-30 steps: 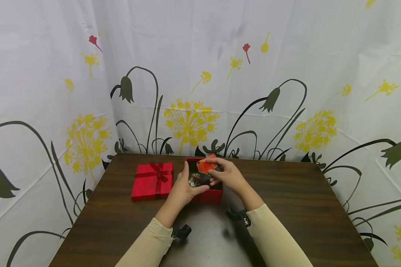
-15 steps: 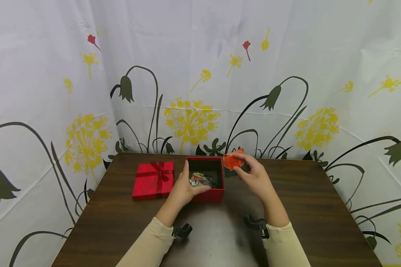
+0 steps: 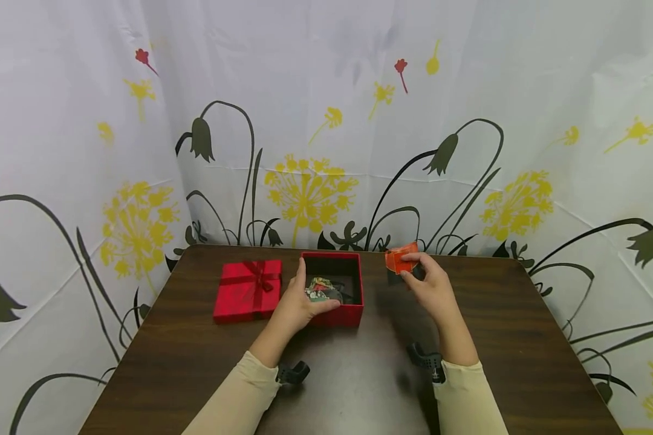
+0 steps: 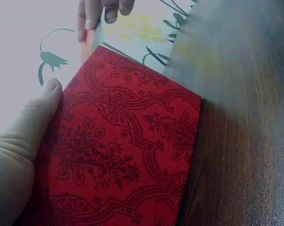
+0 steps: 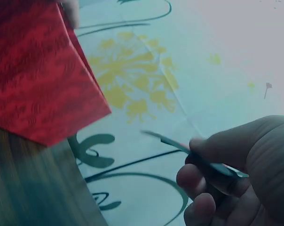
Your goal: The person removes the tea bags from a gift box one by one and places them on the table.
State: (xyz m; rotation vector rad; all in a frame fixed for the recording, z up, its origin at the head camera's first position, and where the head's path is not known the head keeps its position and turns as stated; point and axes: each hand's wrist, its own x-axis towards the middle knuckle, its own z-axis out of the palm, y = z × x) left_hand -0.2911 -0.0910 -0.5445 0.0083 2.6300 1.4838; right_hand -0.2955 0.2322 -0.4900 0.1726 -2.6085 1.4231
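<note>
My left hand (image 3: 298,307) holds the red gift box (image 3: 345,316) at its near left corner, thumb along the front rim and forefinger up the left side. In the left wrist view, the thumb lies by the patterned box wall (image 4: 118,141); the other fingers are hidden. Inside the box lie small printed pieces (image 3: 322,289), partly covered by the thumb. Right of the box, my right hand (image 3: 430,284) pinches a flat orange-and-black packet (image 3: 397,261) between thumb and fingers, above the table. The right wrist view shows the packet (image 5: 168,141) thin and edge-on.
A red box lid (image 3: 239,302) with a dark red ribbon bow lies on the brown wooden table (image 3: 185,362), left of the box. Behind the table's back edge hangs a white curtain (image 3: 283,72) printed with flowers.
My right hand has lifted the orange-and-black packet out of the box and carried it right, past the box's edge. The left hand has stayed on the box.
</note>
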